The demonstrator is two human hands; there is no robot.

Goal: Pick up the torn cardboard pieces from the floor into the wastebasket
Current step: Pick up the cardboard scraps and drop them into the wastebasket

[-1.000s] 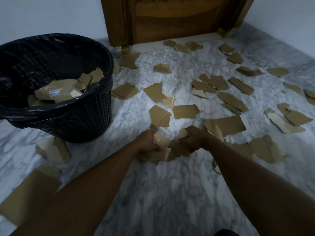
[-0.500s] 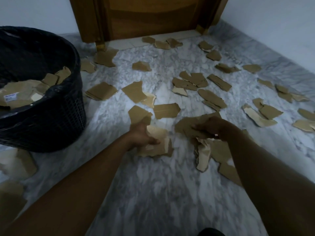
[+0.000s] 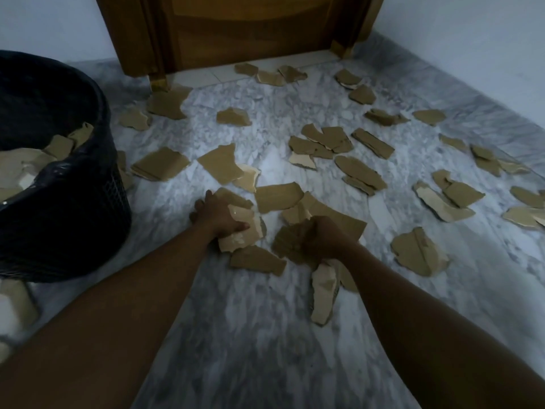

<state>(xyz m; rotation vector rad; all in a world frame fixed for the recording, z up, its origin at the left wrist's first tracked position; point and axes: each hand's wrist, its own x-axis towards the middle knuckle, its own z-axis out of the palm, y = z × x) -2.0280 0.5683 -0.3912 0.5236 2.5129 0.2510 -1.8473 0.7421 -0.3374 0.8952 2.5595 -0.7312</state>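
Reaching forward from the near edge, two bare forearms point(image 3: 132, 290) meet low over a grey-white marble floor point(image 3: 250, 335). The left hand point(image 3: 219, 218) has its fingers and thumb curled round a small stack of pale torn pieces point(image 3: 243, 231); whether the stack is lifted or pressed to the floor cannot be told. Just beside it, the right hand point(image 3: 324, 239) is closed like a fist on a crumpled bunch of brown pieces point(image 3: 287, 243). A long pale strip point(image 3: 323, 293) lies below that wrist, running toward the camera. A flat brown scrap point(image 3: 256, 259) rests on the floor between the two arms, just nearer than the left hand's stack. To the left, near the left forearm, stands the black mesh wastebasket point(image 3: 82, 219), lined with a dark bag point(image 3: 59, 169) folded over its rim. Several torn cardboard pieces point(image 3: 20, 166) already lie inside it, and a few pale scraps point(image 3: 14, 299) sit on the floor at its near side. Beyond the hands the rest of the torn cardboard point(image 3: 359, 169) is scattered across the marble, mostly to the right and toward the far wall, some bits overlapping, others well apart. At the far end stands a wooden door point(image 3: 250, 31), with more bits point(image 3: 271, 76) at its threshold and white walls point(image 3: 472, 39) on either side.
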